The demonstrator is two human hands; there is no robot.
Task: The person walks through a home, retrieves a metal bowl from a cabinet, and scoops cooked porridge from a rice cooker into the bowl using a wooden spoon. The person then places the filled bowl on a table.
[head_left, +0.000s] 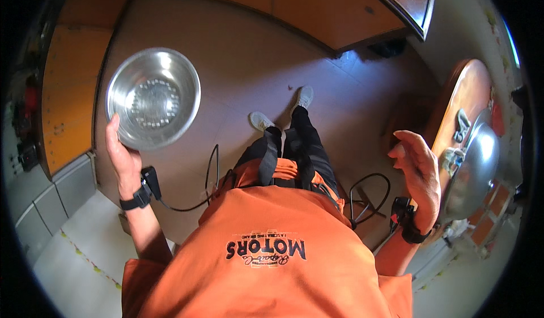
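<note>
My left hand [123,160] holds a round stainless-steel bowl [148,133] by its near rim, with the thumb over the edge. The bowl's inside faces the camera. It shows bright reflections and nothing lying in it. The other fingers of that hand are hidden behind the bowl. Raised on the other side, my right hand [418,171] has loosely bent fingers and nothing visible in it. In the picture it is close to the edge of a wooden table [469,78], where a shiny domed metal vessel or lid [478,169] sits.
Orange-brown cabinets [74,92] run along the left, and more cabinet fronts [314,7] stand ahead under a counter corner [420,7]. Crumpled cloths [452,158] lie beside the domed metal piece. Black cables [187,208] hang from both wrist straps. Tiled floor [229,63] lies around my shoes.
</note>
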